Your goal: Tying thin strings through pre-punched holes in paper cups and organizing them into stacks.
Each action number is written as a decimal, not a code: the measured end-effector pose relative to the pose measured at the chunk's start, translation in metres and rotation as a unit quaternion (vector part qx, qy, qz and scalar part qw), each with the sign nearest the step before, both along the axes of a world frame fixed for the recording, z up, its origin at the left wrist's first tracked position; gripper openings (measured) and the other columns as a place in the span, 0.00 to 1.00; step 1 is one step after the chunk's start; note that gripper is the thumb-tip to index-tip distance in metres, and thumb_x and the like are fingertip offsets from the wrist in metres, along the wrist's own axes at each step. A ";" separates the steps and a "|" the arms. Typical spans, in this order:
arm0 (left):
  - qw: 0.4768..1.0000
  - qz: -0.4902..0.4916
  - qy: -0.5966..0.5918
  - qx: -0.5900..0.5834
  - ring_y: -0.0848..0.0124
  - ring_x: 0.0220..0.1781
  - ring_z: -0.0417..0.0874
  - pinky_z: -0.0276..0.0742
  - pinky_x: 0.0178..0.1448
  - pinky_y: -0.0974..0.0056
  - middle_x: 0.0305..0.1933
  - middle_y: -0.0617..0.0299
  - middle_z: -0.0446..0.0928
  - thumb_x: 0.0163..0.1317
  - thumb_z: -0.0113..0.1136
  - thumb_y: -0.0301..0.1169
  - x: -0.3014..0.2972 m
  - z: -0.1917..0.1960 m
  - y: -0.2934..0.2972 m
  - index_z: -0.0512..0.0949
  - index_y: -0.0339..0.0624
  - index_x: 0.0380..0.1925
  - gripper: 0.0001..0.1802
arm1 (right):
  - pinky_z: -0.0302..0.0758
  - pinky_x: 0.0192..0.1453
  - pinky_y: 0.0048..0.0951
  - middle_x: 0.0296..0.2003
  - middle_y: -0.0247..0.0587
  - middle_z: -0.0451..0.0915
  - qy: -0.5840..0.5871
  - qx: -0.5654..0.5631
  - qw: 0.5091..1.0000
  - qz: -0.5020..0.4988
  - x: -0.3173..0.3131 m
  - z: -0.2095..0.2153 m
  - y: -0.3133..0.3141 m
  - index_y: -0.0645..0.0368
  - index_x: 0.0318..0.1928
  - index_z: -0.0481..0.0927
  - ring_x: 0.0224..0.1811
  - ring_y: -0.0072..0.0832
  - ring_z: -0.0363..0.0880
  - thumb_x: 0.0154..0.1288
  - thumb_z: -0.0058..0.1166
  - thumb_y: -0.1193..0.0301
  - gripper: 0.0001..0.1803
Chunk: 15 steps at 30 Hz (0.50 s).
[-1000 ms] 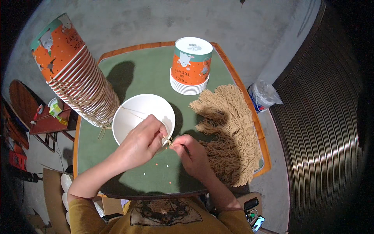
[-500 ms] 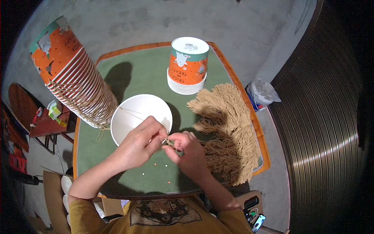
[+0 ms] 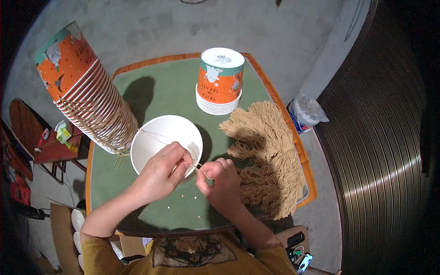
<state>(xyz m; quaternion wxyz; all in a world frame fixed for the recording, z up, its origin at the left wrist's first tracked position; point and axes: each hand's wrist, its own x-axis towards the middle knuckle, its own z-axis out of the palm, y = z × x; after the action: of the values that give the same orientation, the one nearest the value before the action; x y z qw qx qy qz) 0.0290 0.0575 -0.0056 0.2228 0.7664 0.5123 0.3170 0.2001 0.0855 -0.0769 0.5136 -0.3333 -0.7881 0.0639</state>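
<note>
Over the near right rim of a white paper bucket [image 3: 158,130], my left hand [image 3: 167,169] pinches a thin tan cord [image 3: 198,167]. My right hand [image 3: 219,181] grips the same cord a little to the right, fingers closed, and a short stretch shows between the hands. The cord also runs across the bucket's inside to its far left rim. Just right of my right hand lies a heap of tan cords [image 3: 270,183]. At the left leans a tall stack of orange buckets [image 3: 68,64], with cords hanging along their rims.
A shorter upside-down stack of orange buckets [image 3: 220,82] stands at the table's far side. Small white and orange bits dot the green tabletop [image 3: 151,215]. Beyond the right edge is a white pail [image 3: 306,112]; a ribbed shutter [image 3: 380,151] rises further right. A low red bench [image 3: 59,149] stands left.
My hands have drawn slightly apart, the right one moving a little right and down, so more cord shows between them. The view has shifted slightly.
</note>
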 end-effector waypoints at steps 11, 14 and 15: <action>0.995 -0.063 0.032 0.075 0.54 0.41 0.73 0.70 0.46 0.54 0.35 0.53 0.69 0.57 0.56 0.21 0.010 0.002 -0.006 0.72 0.38 0.39 0.09 | 0.72 0.31 0.26 0.28 0.36 0.74 0.135 -0.168 0.970 0.113 0.004 0.002 -0.011 0.56 0.39 0.73 0.28 0.26 0.73 0.56 0.61 0.75 0.12; 0.991 -0.056 0.043 0.118 0.54 0.40 0.73 0.71 0.45 0.54 0.33 0.53 0.68 0.57 0.57 0.21 0.005 -0.006 -0.005 0.72 0.37 0.36 0.07 | 0.73 0.38 0.22 0.28 0.33 0.76 0.144 -0.232 0.957 0.093 0.008 0.003 -0.021 0.58 0.39 0.74 0.30 0.19 0.74 0.58 0.58 0.77 0.09; 0.990 -0.055 0.043 0.119 0.54 0.40 0.73 0.71 0.45 0.54 0.33 0.53 0.68 0.57 0.57 0.21 0.004 -0.006 -0.005 0.72 0.37 0.36 0.07 | 0.73 0.38 0.22 0.28 0.33 0.76 0.144 -0.231 0.958 0.094 0.009 0.004 -0.023 0.58 0.39 0.74 0.30 0.19 0.74 0.58 0.58 0.77 0.09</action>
<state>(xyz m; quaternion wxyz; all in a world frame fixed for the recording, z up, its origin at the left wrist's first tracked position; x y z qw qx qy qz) 0.0331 0.0520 -0.0113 0.1250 0.8273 0.4372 0.3298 0.2088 0.0621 -0.0726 0.5220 -0.3546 -0.6973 0.3399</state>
